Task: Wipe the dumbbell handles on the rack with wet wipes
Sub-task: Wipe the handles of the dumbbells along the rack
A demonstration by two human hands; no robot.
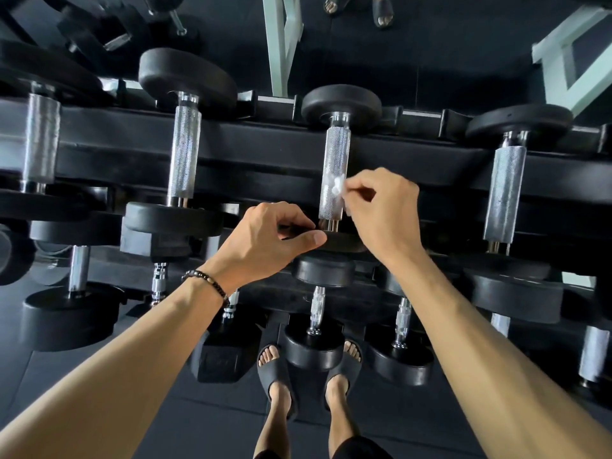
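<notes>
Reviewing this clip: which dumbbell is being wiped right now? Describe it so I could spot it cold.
On the top tier of the black rack, find the row of knurled silver handles. It is the dumbbell third from the left. Only this one has the white wet wipe pressed on its handle by the right hand, and the left hand gripping its near weight.

black end weights [341,102] hem the handle [334,167].
</notes>
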